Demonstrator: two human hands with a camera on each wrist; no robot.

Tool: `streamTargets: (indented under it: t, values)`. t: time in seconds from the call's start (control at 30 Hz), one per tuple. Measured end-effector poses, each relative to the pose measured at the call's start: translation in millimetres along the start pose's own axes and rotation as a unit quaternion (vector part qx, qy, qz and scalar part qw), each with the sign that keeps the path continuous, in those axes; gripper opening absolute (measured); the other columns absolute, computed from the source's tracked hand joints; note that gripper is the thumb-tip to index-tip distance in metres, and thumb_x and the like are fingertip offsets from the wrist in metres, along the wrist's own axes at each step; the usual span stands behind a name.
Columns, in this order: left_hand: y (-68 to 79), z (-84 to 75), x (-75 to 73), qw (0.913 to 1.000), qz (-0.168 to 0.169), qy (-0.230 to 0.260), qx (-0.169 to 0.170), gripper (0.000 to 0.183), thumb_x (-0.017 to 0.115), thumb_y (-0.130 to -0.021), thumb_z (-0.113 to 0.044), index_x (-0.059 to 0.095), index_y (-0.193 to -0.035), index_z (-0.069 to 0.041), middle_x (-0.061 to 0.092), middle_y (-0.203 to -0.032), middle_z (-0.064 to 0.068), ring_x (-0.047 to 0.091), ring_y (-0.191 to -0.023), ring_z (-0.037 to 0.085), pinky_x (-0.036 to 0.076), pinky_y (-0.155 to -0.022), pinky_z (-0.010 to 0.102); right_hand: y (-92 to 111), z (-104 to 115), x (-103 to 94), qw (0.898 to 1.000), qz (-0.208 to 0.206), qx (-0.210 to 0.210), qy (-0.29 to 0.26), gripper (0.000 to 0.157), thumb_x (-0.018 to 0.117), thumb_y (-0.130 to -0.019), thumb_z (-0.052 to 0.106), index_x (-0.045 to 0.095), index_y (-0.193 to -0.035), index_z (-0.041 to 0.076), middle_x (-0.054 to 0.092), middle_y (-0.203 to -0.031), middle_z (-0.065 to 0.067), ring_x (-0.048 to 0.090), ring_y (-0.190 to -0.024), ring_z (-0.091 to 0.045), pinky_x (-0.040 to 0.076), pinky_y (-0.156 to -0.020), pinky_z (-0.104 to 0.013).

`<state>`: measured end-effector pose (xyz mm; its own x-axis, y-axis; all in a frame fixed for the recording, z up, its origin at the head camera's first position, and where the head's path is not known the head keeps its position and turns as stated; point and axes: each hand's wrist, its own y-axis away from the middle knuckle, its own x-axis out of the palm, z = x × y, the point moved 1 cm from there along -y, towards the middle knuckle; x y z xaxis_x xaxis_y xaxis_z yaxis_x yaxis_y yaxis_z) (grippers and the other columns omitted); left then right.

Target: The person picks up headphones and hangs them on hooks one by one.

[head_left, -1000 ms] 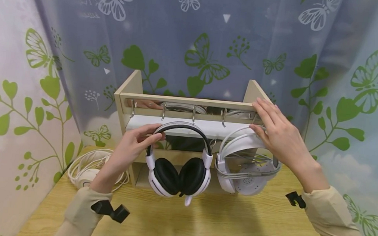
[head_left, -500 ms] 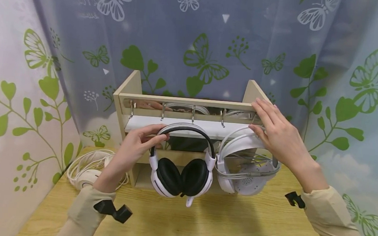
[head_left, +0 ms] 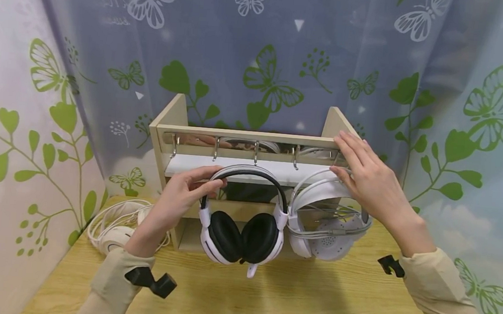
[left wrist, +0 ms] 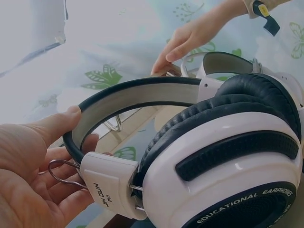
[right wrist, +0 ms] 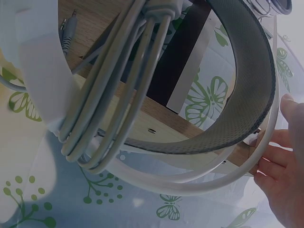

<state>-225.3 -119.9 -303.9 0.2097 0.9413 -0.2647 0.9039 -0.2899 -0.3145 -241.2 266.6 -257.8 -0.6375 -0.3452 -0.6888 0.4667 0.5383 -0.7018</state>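
Observation:
My left hand (head_left: 176,198) grips the left side of the headband of white headphones with black ear pads (head_left: 259,240). In the left wrist view, thumb and fingers lie on either side of the headband. These headphones hang in front of a wooden rack (head_left: 235,134), below its metal hooks (head_left: 256,153). Fairly straight fingers of my right hand (head_left: 374,187) rest on the rack's right end. The thumb is lower, close to a second white pair of headphones (head_left: 331,239) with grey cable bundled across it. Its hanging point is hidden behind my right hand.
Another white headset with coiled white cable (head_left: 114,237) lies on the wooden table (head_left: 239,300), left of the rack. A white shelf (head_left: 188,164) sits behind the hooks. Patterned curtains (head_left: 289,30) enclose the back and sides.
My left hand and the black-padded headphones have shifted slightly to the right, mostly in the first half second. My right hand has stayed on the rack.

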Motion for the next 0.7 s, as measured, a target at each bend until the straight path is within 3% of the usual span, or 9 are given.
streamTargets:
  t: [0.13, 0.37, 0.7]
  values:
    - [-1.7, -1.2, 0.0, 0.9999, -0.003, 0.01, 0.01, 0.041, 0.065, -0.102, -0.02, 0.06, -0.141, -0.011, 0.073, -0.119, 0.014, 0.07, -0.094, 0.016, 0.055, -0.089, 0.032, 0, 0, 0.4, 1.0, -0.003, -0.001, 0.001, 0.071, 0.028, -0.108, 0.052, 0.041, -0.152, -0.002, 0.043, -0.155, -0.022, 0.042, -0.143, -0.038, 0.031, -0.118, -0.051]
    - [-6.8, -3.4, 2.7, 0.9998, -0.009, 0.012, 0.01, 0.041, 0.066, -0.101, -0.022, 0.061, -0.14, -0.011, 0.073, -0.118, 0.014, 0.07, -0.094, 0.016, 0.055, -0.089, 0.04, 0, 0, 0.7, 1.0, -0.006, -0.003, 0.003, 0.07, 0.028, -0.108, 0.051, 0.042, -0.152, -0.002, 0.043, -0.154, -0.022, 0.042, -0.142, -0.038, 0.031, -0.119, -0.05]
    - [-13.4, 2.7, 3.5, 0.9996, -0.009, 0.026, -0.007, 0.041, 0.065, -0.101, -0.022, 0.062, -0.14, -0.011, 0.073, -0.116, 0.013, 0.069, -0.09, 0.017, 0.054, -0.083, 0.029, 0, 0, 0.8, 1.0, -0.007, -0.004, 0.005, 0.07, 0.028, -0.108, 0.051, 0.042, -0.151, -0.003, 0.044, -0.154, -0.023, 0.042, -0.142, -0.038, 0.031, -0.119, -0.05]
